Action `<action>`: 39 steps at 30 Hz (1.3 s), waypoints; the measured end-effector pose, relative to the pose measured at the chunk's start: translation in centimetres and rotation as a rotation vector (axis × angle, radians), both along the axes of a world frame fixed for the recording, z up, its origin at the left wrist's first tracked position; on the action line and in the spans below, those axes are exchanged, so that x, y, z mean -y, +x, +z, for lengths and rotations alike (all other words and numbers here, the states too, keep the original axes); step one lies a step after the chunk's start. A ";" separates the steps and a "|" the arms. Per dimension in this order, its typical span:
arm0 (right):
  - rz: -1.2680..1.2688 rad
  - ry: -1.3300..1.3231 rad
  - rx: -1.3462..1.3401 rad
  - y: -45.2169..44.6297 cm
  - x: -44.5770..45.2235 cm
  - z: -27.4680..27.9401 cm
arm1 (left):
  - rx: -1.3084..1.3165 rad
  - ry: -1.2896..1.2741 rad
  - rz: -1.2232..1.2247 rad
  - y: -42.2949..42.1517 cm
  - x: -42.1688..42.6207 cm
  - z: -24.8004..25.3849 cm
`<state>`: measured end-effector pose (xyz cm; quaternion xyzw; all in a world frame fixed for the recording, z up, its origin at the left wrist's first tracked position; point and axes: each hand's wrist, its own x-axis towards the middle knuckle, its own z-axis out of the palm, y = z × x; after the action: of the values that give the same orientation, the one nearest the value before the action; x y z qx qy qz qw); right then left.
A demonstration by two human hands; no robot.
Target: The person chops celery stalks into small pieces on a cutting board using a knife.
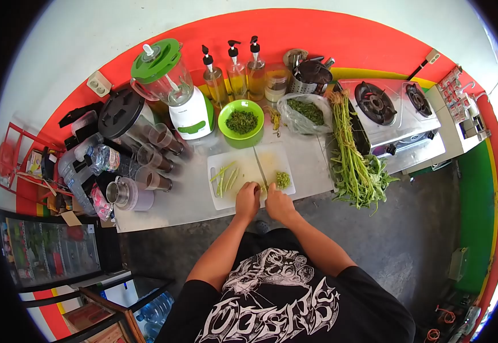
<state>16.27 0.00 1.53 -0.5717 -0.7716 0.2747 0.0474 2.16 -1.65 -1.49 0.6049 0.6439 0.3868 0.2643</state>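
On a white cutting board [220, 200], several pale green vegetable stalks [224, 178] lie at the left. A small heap of chopped green pieces [283, 180] sits at the right. My left hand [248, 200] is closed at the board's near edge, with a bit of green stalk showing by its fingertips. Right beside it, my right hand [279, 204] is closed in a fist round what looks like a knife handle. The thin knife blade [258, 160], seen edge-on, points away across the board. The handle is hidden by my fingers.
Behind the board stands a green bowl [241, 139] of chopped greens, near a blender [189, 114] and a plastic bag [302, 124] of greens. Leafy stalks [352, 154] hang over the table edge beside a gas stove [395, 108]. Dark-filled cups [158, 180] stand left.
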 end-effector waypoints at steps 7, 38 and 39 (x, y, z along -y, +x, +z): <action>0.115 -0.101 0.076 0.9 1.6 -1.1 | -0.224 0.087 0.065 0.0 1.6 0.8; 0.131 -0.073 0.174 0.5 1.8 -0.2 | -0.295 0.052 -0.006 -1.5 1.6 0.1; 0.129 -0.066 0.177 0.4 1.0 -0.2 | -0.305 0.061 -0.006 -1.5 1.7 0.4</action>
<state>16.67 -1.01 1.33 -0.5440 -0.7986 0.2510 -0.0579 0.71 -3.36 -1.14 0.6662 0.6627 0.3093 0.1461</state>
